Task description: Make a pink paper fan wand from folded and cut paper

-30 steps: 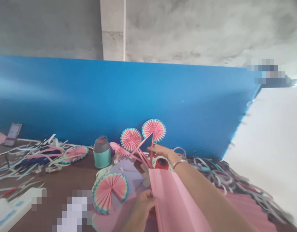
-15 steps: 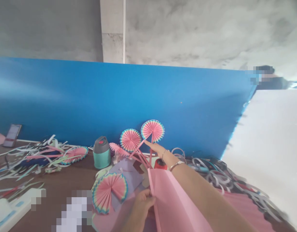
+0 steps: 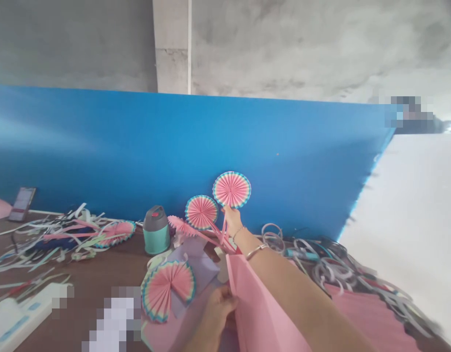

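the right hand [image 3: 233, 222] has its fingers drawn together on the pink strips [image 3: 224, 233] just below the upper pleated fan [image 3: 231, 189], which is upright in front of the blue panel [image 3: 137, 146], up and to the right of a second pleated fan [image 3: 201, 212]. nearer the camera, the left hand [image 3: 216, 310] has thumb and bent fingers clamped on the left edge of the pink sheet [image 3: 258, 308], whose right side runs under the right forearm, with an open-gapped fan [image 3: 159, 292] lying on papers just beside it.
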The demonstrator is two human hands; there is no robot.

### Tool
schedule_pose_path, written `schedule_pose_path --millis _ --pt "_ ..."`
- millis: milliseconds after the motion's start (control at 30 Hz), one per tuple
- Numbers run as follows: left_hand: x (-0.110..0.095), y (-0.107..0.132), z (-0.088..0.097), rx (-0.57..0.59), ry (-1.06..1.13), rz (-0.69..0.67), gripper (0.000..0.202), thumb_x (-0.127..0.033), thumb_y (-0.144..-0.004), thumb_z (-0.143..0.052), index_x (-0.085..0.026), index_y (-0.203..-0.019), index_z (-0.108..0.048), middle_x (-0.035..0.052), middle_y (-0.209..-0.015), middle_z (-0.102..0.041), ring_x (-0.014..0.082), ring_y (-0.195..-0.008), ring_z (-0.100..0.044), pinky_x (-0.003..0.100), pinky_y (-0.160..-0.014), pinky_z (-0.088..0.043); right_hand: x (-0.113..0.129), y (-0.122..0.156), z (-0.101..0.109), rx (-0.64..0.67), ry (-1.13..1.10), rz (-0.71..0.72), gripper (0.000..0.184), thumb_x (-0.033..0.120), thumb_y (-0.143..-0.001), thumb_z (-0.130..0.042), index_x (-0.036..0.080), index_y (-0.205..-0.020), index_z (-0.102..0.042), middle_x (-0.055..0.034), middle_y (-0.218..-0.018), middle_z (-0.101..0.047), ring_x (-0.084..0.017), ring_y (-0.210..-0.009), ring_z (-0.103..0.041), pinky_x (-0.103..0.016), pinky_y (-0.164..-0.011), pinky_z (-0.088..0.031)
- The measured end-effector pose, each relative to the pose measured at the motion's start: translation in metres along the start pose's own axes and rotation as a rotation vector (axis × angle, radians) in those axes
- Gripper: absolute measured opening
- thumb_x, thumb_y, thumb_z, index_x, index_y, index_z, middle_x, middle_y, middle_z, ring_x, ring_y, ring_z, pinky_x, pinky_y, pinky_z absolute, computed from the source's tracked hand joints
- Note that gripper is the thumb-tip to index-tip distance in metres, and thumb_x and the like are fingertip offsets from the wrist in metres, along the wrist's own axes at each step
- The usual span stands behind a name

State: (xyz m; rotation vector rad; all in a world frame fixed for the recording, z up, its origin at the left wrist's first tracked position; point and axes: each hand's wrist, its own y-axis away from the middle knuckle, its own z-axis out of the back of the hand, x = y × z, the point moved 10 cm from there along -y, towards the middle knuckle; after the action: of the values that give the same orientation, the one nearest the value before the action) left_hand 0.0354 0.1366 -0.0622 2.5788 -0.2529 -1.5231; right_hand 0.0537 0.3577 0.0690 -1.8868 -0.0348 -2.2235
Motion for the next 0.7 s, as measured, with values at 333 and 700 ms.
schedule_pose_path --millis 333,700 --pt "0.011 0.004 -0.004 0.032 -0.015 0.121 0.027 -0.03 -0.05 -0.08 -0.018 -0.063 -0.06 -0.001 -0.052 -0.063 0.0163 -0.047 -0.058 0.033 -0.06 -0.05 0.008 0.018 0.065 -0.243 -0.186 -0.032 0.029 0.038 -0.09 -0.048 0.016 -0.099 -0.064 -0.0101 -0.095 -0.073 -0.022 -0.093 -0.068 -0.028 -0.074 -0.053" --pt "0.014 0.003 -0.005 0.065 -0.014 0.14 0.035 -0.037 -0.047 -0.082 -0.018 -0.063 -0.057 -0.0002 -0.051 -0.064 0.0154 -0.044 -0.057 0.032 -0.057 -0.048 -0.028 0.027 0.047 -0.119 -0.174 -0.319 0.031 0.033 -0.093 -0.056 0.017 -0.12 -0.056 -0.0084 -0.121 -0.058 -0.021 -0.101 -0.06 -0.042 -0.085 -0.053"
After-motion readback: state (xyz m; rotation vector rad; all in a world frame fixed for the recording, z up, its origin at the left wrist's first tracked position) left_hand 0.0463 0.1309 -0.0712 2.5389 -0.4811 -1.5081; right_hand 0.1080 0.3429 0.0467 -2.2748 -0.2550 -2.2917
